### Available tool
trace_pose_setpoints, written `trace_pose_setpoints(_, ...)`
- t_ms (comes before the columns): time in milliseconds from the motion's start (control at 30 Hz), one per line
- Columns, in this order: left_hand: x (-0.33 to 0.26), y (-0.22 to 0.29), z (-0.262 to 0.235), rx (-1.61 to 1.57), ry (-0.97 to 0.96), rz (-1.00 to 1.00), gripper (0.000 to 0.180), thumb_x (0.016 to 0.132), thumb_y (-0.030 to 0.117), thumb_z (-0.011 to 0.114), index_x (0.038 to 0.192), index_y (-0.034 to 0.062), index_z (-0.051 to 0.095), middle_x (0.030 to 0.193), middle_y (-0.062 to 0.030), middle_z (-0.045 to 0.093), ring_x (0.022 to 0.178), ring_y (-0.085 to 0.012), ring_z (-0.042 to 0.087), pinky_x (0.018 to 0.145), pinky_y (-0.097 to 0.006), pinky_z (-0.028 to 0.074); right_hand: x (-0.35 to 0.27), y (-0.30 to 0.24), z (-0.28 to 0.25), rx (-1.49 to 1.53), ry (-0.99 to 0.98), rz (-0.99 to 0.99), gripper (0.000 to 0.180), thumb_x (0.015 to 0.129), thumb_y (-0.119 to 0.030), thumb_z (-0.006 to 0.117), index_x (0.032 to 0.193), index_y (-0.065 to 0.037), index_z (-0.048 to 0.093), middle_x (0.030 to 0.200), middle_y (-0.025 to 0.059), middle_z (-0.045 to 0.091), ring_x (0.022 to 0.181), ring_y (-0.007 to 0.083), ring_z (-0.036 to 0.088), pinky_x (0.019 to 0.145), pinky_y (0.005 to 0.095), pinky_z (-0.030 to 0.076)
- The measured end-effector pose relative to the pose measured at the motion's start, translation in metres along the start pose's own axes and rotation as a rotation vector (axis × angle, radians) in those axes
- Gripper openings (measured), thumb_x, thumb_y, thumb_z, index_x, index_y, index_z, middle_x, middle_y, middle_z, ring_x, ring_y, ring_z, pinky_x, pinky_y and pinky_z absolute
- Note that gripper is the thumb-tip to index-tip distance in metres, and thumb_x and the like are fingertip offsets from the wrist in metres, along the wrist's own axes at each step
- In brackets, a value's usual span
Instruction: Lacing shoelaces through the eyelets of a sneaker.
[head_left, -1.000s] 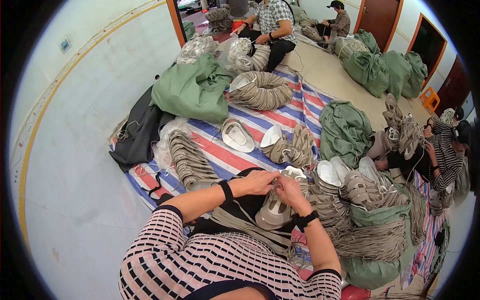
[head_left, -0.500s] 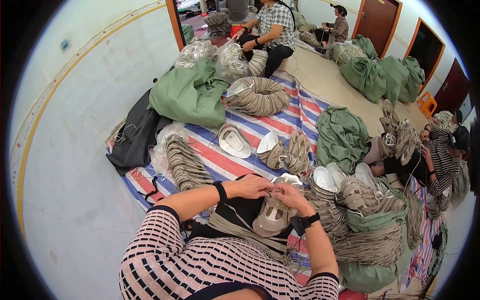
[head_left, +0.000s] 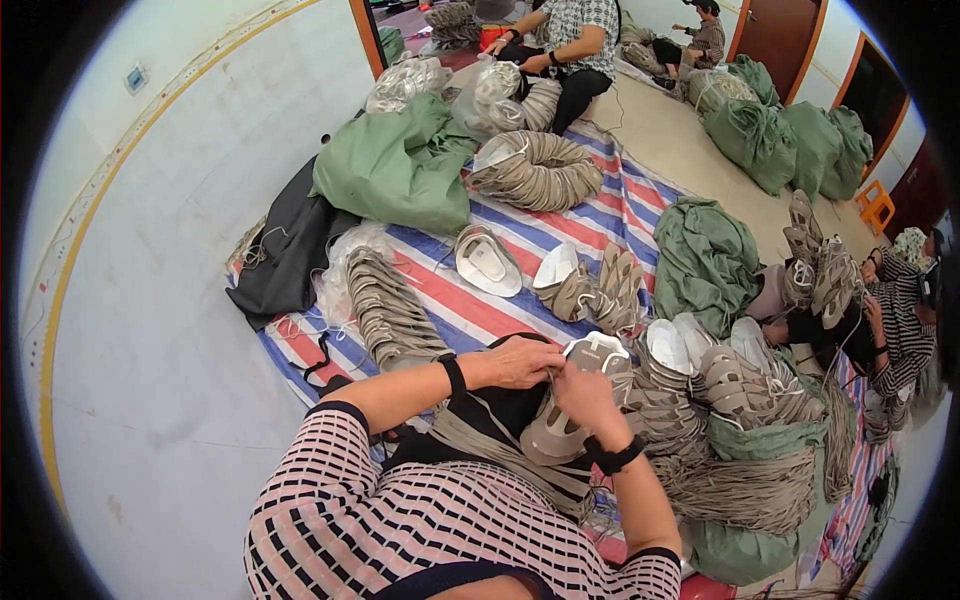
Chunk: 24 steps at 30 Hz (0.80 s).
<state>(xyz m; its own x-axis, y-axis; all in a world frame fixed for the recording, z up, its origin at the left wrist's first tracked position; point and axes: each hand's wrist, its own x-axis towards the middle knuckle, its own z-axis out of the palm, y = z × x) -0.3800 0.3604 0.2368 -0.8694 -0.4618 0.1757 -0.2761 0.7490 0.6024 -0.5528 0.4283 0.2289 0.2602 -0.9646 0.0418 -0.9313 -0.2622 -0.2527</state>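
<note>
A beige-grey shoe upper (head_left: 553, 438) with a pale insole board rests across my lap, its toe pointing toward me. My left hand (head_left: 522, 362) reaches over its left side, thumb and fingers pinched on a thin shoelace at the opening. My right hand (head_left: 588, 396) is curled over the upper, its fingertips meeting the left ones at the same lace. The fingers hide most of the lace. Loose beige shoelaces (head_left: 487, 440) are draped over my dark-clothed lap, left of the upper.
Stacked uppers (head_left: 390, 305) lie left on the striped sheet (head_left: 470, 330). Ahead are a ring of uppers (head_left: 540, 172), a single upper (head_left: 487, 262) and green sacks (head_left: 395, 170). At right are more uppers (head_left: 735, 385) and a lace bundle (head_left: 745, 490). Several people sit working nearby.
My view has shifted, so the surroundings sit farther right and slightly higher. My right hand has rolled over the upper and its fingers are more curled; both hands remain together at the opening.
</note>
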Motion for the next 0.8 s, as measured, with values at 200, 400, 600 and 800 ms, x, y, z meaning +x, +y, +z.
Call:
trace_pose_setpoints(200, -0.009, -0.021, -0.005, -0.149, 0.368, -0.235, 0.018, 0.087, 0.019, 0.050, 0.095, 0.0040, 0.058, 0.082, -0.0148, 0.060, 0.076, -0.0297, 0.058, 0.068, -0.038, 0.046, 0.000, 0.029, -0.065, 1.710, -0.062, 0.167, 0.019, 0.085, -0.020, 0.045, 0.078, -0.009, 0.060, 0.075, 0.0039, 0.062, 0.067, 0.0119, 0.051, 0.064, 0.0259, 0.040)
trace_pose_setpoints(400, 0.006, 0.009, -0.040, -0.686, 0.410, -0.401, 0.011, 0.090, 0.012, 0.049, 0.091, 0.0024, 0.055, 0.075, 0.0008, 0.054, 0.067, -0.0063, 0.050, 0.066, -0.020, 0.041, -0.036, 0.176, -0.113, 2.429, 0.505, 0.215, 0.037, 0.084, -0.002, 0.044, 0.119, 0.011, 0.043, 0.126, 0.0159, 0.049, 0.096, 0.0223, 0.055, 0.075, 0.0305, 0.044)
trace_pose_setpoints(600, 0.010, 0.019, -0.029, -0.926, 0.153, -0.408, 0.007, 0.084, 0.009, 0.056, 0.086, 0.0020, 0.055, 0.069, 0.0000, 0.056, 0.063, -0.0075, 0.051, 0.060, -0.023, 0.042, -0.146, 0.293, -0.150, 2.128, 0.896, 0.240, 0.041, 0.085, 0.000, 0.039, 0.125, 0.007, 0.035, 0.139, 0.0170, 0.035, 0.105, 0.0249, 0.052, 0.068, 0.0317, 0.035)
trace_pose_setpoints(800, 0.016, 0.011, -0.011, -0.175, 0.091, -0.119, 0.011, 0.076, 0.009, 0.058, 0.083, 0.0005, 0.056, 0.064, -0.0079, 0.053, 0.063, -0.0206, 0.053, 0.060, -0.032, 0.043, -0.223, 0.340, -0.170, 2.085, 1.211, 0.166, 0.025, 0.090, -0.005, 0.027, 0.110, 0.003, 0.039, 0.140, 0.0167, 0.033, 0.111, 0.0269, 0.049, 0.067, 0.0348, 0.031)
